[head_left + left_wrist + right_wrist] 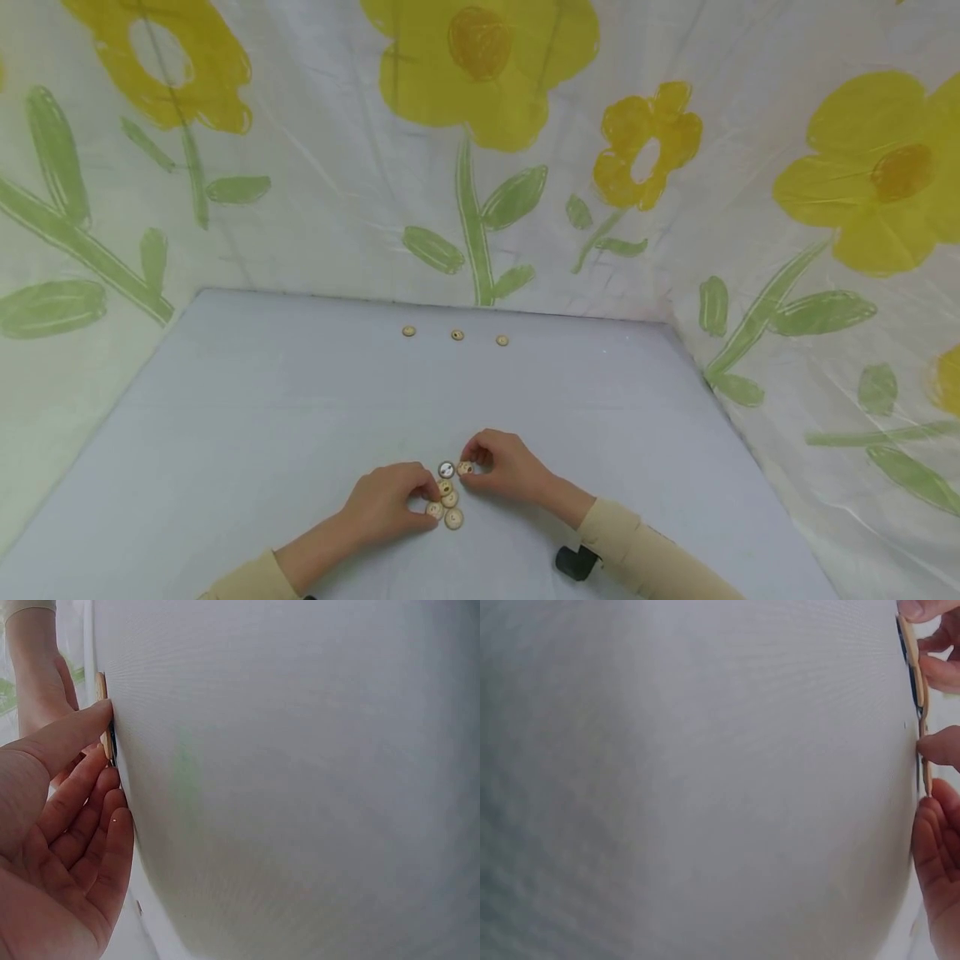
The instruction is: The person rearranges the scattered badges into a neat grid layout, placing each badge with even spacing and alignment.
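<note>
A small cluster of round, pale wooden discs (453,518), some with drawn markings, lies near the table's front. My left hand (386,504) pinches a wooden disc (434,510) on the cluster's left side between thumb and finger. On the other side, my right hand (506,468) holds another marked disc (467,468) by its edges. Between the hands, one disc with a silvery face (447,470) lies at the cluster's top. The left wrist view catches a disc edge-on (102,686) beside the thumb. Fingers partly cover several discs.
Three similar discs stand in a spaced row along the back of the grey-white table (300,392): a left disc (408,331), a middle one (457,334) and a right one (502,340). A black object (576,563) is by the right sleeve. Flower-printed cloth (315,167) surrounds the table.
</note>
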`<state>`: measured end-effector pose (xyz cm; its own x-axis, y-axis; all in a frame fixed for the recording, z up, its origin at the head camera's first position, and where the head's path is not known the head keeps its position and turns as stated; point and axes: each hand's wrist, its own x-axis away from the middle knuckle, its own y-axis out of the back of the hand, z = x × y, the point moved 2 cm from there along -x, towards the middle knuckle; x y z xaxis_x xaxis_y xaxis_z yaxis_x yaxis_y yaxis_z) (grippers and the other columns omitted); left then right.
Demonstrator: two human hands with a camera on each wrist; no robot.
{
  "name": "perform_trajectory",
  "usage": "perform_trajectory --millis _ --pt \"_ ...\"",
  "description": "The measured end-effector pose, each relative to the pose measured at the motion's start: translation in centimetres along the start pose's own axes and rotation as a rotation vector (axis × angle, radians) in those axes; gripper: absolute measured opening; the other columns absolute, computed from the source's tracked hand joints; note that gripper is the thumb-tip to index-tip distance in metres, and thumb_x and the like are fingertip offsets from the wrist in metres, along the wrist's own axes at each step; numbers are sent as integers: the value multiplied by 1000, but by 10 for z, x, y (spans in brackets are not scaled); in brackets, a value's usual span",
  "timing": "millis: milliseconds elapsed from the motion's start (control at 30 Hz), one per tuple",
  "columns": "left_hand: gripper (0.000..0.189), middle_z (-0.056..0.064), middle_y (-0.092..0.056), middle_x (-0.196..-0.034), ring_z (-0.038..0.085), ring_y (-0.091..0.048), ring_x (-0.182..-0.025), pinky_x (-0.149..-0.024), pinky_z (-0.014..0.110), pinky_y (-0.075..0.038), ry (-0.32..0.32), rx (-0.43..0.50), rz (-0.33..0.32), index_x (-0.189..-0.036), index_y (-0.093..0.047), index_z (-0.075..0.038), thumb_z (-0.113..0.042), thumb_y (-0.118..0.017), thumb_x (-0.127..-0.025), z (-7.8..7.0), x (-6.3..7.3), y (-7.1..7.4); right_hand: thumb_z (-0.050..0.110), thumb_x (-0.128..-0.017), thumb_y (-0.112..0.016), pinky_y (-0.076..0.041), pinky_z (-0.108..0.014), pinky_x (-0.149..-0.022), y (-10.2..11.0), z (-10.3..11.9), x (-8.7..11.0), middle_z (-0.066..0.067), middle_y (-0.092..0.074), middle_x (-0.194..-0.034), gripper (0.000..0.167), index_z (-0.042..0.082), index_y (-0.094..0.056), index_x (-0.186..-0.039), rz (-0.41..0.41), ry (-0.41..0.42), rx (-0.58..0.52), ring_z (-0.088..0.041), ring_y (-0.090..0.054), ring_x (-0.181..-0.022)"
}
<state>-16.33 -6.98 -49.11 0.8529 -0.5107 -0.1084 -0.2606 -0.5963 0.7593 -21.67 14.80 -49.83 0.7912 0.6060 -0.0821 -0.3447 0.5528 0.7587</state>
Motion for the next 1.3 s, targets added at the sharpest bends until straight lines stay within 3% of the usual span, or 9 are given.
perform_trajectory --millis 767,1300 --pt "23 -20 -59 -85 -1 -54 -79 -68 28 -45 -10 21 -3 -87 -66 -26 -28 -83 -73 1 3 -3 17 -80 -80 -48 -21 -69 -2 -1 4 10 -61 -85 22 16 -65 -96 -67 29 -58 -3 -55 -77" --pt "23 -21 -58 -84 -2 -54 -79 -68 28 -46 -4 12 -3 -87 -66 -26 -27 -84 -71 0 1 -1 21 -83 -77 -49 -24 -69 0 -7 1 8 -62 -82 17 17 -67 -96 -142 -104 -168 -7 -57 -76"
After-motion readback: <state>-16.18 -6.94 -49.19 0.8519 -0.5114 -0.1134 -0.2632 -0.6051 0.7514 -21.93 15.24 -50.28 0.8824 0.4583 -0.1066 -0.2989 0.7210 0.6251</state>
